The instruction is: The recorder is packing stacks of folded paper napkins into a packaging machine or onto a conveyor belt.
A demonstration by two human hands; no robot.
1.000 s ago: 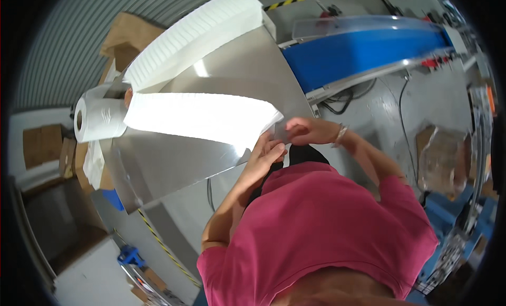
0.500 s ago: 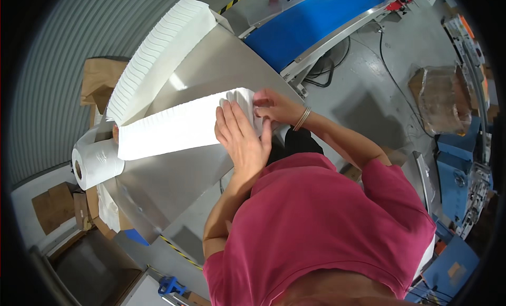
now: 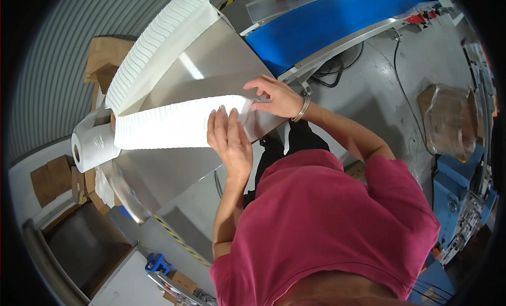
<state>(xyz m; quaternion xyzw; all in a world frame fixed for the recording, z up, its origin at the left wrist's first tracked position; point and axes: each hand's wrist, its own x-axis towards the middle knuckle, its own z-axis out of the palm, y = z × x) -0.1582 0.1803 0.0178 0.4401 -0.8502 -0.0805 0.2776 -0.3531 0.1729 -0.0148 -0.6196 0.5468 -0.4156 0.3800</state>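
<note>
A long row of thin white folded paper sheets (image 3: 163, 124), standing packed side by side, lies across a metal table (image 3: 174, 174). My left hand (image 3: 230, 146) rests on it near its right end, fingers stretched out over the top and front. At that end, where something thin and see-through seems to lie, is my right hand (image 3: 278, 98), wearing bangles. Its thumb comes close to the end and its fingers are spread; whether it touches cannot be made out. A second, curved row of white folded paper (image 3: 153, 53) runs along the table's far left side.
Beside the rows' left end lies a large white paper roll (image 3: 97, 147). A blue conveyor belt (image 3: 337, 24) extends beyond the table at the far right. Cables (image 3: 403, 84) cross the floor, and a carton covered in clear plastic (image 3: 450, 121) stands at the right.
My right hand has moved off the row's end and its fingers have spread. My left hand has shifted slightly left and down along the row. The whole view has shifted a little.
</note>
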